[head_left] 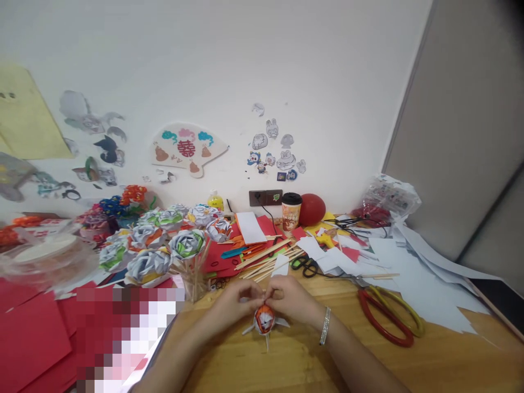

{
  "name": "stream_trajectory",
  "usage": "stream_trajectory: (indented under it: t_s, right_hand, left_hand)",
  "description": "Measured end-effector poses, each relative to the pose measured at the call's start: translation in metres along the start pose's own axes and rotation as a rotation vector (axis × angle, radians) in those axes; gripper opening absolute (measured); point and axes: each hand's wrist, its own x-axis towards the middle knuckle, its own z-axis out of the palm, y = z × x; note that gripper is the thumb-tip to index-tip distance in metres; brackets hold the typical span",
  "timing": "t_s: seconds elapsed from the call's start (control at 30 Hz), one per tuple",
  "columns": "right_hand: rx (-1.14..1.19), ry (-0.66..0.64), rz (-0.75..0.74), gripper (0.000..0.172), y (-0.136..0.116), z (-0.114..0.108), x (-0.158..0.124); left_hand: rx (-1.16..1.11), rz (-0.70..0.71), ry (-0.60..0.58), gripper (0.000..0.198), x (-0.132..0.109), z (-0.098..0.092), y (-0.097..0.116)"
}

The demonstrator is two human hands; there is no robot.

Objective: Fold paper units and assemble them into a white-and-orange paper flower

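One flower (264, 320), seemingly against both hands (238, 298) (292, 299)

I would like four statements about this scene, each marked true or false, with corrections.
1. The left hand and right hand meet at the small orange-and-white paper flower. True.
2. The sparkling silver bracelet is on the left wrist. False: it is on the right.
3. The large scissors with red and yellow handles lie to the right of the hands. True.
4. The round red object is left of the printed cup with black lid. False: it is right of the cup.
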Motion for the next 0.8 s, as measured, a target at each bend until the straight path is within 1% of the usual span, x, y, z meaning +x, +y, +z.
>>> stream_trajectory:
  t_s: [0.07,0.13,0.2,0.27,0.37,0.5,0.57,0.67,0.73,0.8]
  right_hand:
    - [0.018,0.024,-0.064,0.014,-0.004,-0.001,0.000]
    - [0.043,0.045,-0.084,0.012,-0.005,0.000,0.000]
    - [0.029,0.073,-0.095,0.010,-0.004,0.002,0.001]
    - [-0.008,0.097,-0.129,0.008,-0.002,0.003,0.002]
    - [-0.065,0.117,-0.200,0.005,0.002,0.004,0.003]
    - [-0.115,0.097,-0.245,0.007,0.005,0.005,0.003]
    - [-0.132,0.083,-0.243,0.008,0.006,0.005,0.004]
    - [-0.150,0.096,-0.258,0.009,0.006,0.005,0.004]
    - [-0.179,0.103,-0.305,0.011,0.005,0.005,0.004]
    - [-0.224,0.096,-0.368,0.013,0.002,0.005,0.003]
  left_hand:
    - [-0.205,-0.035,-0.056,0.028,0.001,-0.003,-0.002]
    - [-0.305,-0.057,-0.098,0.033,0.002,-0.004,-0.005]
    - [-0.374,-0.099,-0.098,0.034,0.002,-0.002,-0.008]
    - [-0.422,-0.154,-0.061,0.036,0.001,0.001,-0.010]
    - [-0.434,-0.209,-0.035,0.037,0.001,0.002,-0.011]
    - [-0.462,-0.247,-0.011,0.036,0.001,0.002,-0.012]
    - [-0.453,-0.230,0.028,0.035,0.002,0.003,-0.013]
    - [-0.370,-0.150,0.081,0.035,0.005,0.005,-0.015]
    - [-0.321,-0.123,0.099,0.035,0.007,0.007,-0.016]
    - [-0.295,-0.138,0.123,0.033,0.009,0.008,-0.016]
